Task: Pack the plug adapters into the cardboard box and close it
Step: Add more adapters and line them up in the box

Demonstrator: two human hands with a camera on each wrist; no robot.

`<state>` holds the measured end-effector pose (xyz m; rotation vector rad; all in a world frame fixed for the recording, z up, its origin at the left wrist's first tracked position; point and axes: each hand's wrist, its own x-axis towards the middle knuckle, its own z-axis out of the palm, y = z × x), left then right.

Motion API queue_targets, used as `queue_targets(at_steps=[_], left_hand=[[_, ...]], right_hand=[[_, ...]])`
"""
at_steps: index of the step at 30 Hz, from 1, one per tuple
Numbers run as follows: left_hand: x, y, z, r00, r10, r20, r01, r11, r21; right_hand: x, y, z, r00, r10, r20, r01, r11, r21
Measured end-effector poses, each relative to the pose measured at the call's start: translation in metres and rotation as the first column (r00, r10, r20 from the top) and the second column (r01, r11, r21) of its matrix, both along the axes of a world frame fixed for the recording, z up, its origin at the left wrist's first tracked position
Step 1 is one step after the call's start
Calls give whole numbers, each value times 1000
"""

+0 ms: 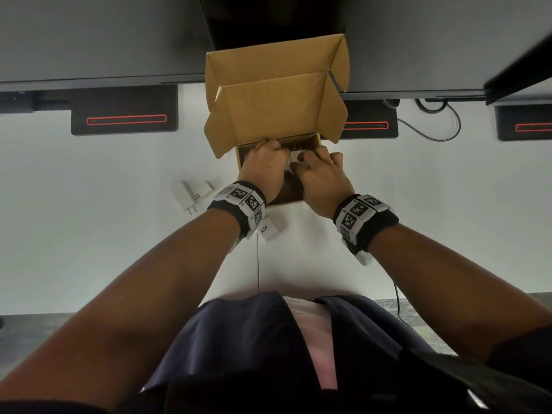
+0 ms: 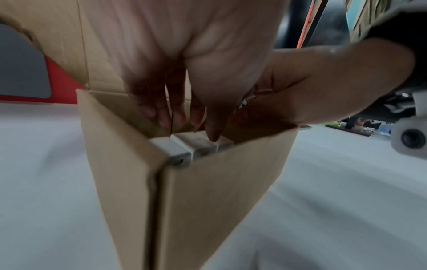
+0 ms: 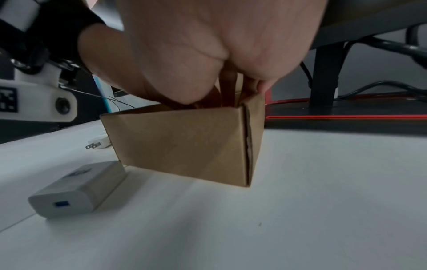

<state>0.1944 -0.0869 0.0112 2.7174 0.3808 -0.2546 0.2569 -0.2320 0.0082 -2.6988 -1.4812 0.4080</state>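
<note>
White plug adapters [image 2: 182, 148] are sitting side by side inside the open cardboard box [image 1: 277, 103], lid standing up at 12 o'clock. Both hands are reaching into it together: the left hand [image 1: 264, 168] is pressing straight fingertips [image 2: 212, 135] onto the packed adapters; whether the right hand [image 1: 321, 174] is gripping anything cannot be told. Loose adapters [image 1: 191, 194] are lying on the white table [image 1: 89, 219] at 9 o'clock of the left wrist, another adapter [image 3: 78, 190] lying just beside the box.
</note>
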Motion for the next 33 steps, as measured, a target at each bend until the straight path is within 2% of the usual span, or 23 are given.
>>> queue_targets(at_steps=[7, 9, 12, 14, 17, 25, 29, 33], left_hand=[[-27, 7, 17, 997, 69, 45, -68, 998, -6], [-41, 17, 19, 999, 53, 3, -53, 997, 49], [-57, 30, 22, 993, -34, -113, 53, 985, 164], [-66, 37, 23, 981, -110, -160, 128, 985, 111], [-76, 41, 21, 973, -188, -131, 184, 982, -43], [-97, 55, 8, 989, -135, -62, 125, 982, -144], [-115, 75, 12, 992, -112, 53, 119, 978, -171], [-127, 106, 5, 997, -42, 64, 52, 987, -154]], right_hand=[[-12, -12, 5, 995, -101, 12, 97, 980, 175], [-18, -18, 5, 994, -106, 2, 104, 971, 214], [-29, -24, 2, 997, -82, -14, 83, 977, 194], [-39, -24, -2, 994, -100, -35, 104, 983, 155], [-47, -24, -5, 985, -156, -67, 163, 981, 107], [-61, -23, -6, 977, -207, -41, 209, 978, 31], [-66, -12, 7, 967, -247, -56, 252, 956, 149], [-81, 9, 19, 984, -162, -69, 175, 940, 293]])
